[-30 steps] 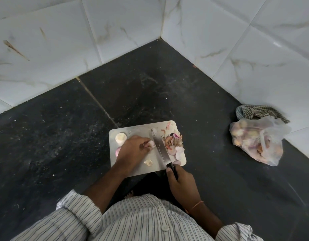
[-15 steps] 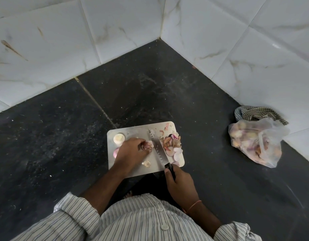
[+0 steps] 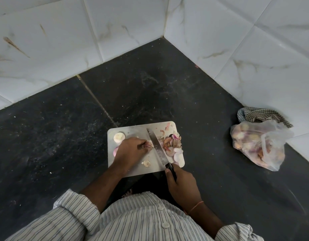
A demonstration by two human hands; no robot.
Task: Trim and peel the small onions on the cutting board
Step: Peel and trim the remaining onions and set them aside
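- Cutting board, on the dark counter: peel heap at its right edge.
- My right hand wraps the knife handle; blade has moved against the onion.
- My left hand pinches the small onion mid-board, ready for trimming.

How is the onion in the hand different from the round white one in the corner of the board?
The onion under the left hand is pinkish and still has loose skin; the white onion looks pale and bare. The held onion sits right beside the knife, while the white onion lies alone at the cutting board corner, touched by nothing. Both are small and rest on the same board.
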